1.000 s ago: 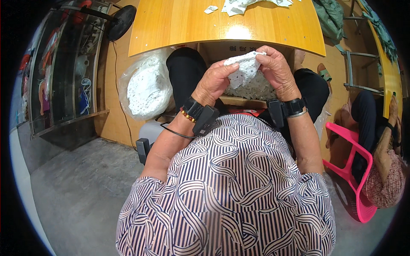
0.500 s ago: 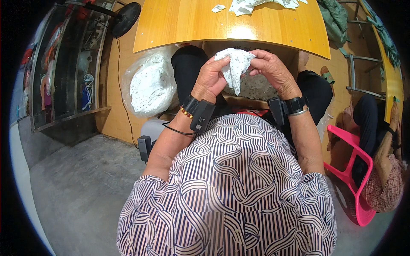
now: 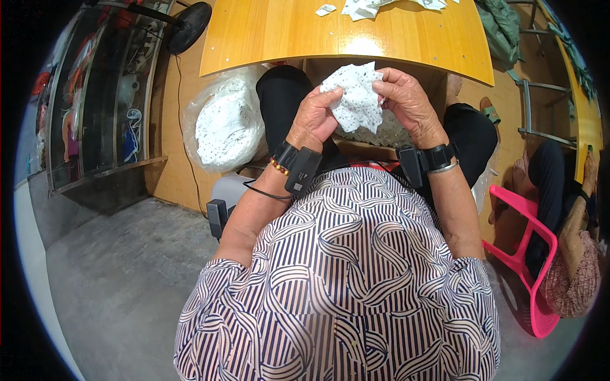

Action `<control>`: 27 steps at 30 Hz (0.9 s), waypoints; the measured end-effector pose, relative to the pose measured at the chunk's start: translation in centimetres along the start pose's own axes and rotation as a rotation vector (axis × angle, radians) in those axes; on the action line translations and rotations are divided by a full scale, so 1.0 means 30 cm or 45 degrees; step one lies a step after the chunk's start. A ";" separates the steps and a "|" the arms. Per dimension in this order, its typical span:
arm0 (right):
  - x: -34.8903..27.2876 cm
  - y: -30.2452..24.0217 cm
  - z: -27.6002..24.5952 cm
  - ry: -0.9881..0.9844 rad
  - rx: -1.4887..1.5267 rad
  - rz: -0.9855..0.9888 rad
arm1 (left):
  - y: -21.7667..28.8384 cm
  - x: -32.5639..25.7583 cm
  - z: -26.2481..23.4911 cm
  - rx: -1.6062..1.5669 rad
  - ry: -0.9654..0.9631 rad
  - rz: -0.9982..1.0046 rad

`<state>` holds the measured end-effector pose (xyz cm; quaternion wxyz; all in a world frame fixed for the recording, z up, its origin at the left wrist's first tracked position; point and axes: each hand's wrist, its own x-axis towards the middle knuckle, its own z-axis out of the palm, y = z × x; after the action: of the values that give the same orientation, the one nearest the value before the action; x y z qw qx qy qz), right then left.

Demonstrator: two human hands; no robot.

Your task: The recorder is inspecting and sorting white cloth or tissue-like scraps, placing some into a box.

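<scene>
A small white piece of fabric with dark speckles (image 3: 356, 98) is spread between my two hands, just off the near edge of the table. My left hand (image 3: 316, 114) pinches its left side with the thumb on top. At its right edge, my right hand (image 3: 410, 105) grips it between thumb and fingers. Beneath the hands, partly hidden by them, a box (image 3: 387, 130) holds more speckled pieces. More white speckled pieces (image 3: 368, 7) lie at the far side of the tabletop, with one small scrap (image 3: 325, 9) beside them.
The yellow wooden table (image 3: 279, 38) stands ahead. A clear plastic bag of white speckled material (image 3: 222, 130) rests on the left, near a shelf rack (image 3: 105, 171) and a black fan base (image 3: 189, 28). At right, another person's arm (image 3: 575, 232) shows beside a pink plastic chair (image 3: 545, 286).
The fabric piece was folded and hanging to a point; now it is opened out flat between my hands. Both hands stay in nearly the same place.
</scene>
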<state>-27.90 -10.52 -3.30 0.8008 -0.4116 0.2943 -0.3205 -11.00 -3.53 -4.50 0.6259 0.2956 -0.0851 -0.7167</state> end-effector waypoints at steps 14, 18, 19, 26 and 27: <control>0.004 -0.007 0.028 -0.015 -0.702 -0.144 | 0.019 0.037 0.027 -0.181 0.154 -0.028; 0.003 0.071 -0.036 0.088 -1.409 -0.404 | 0.083 0.050 -0.017 -0.428 -0.102 -0.124; 0.003 0.085 -0.052 0.140 -1.731 -0.496 | 0.099 0.052 -0.016 -0.457 -0.255 -0.150; -0.015 0.026 -0.001 -0.095 -1.631 -0.380 | 0.145 0.022 -0.047 -0.370 -0.118 0.077; -0.008 0.013 0.025 -0.112 -1.633 -0.383 | 0.149 0.021 -0.053 -0.335 -0.104 0.115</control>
<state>-27.38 -9.81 -3.21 0.3547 -0.8564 0.3331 -0.1728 -6.40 -4.64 -3.80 0.6868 0.1773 -0.0290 -0.7043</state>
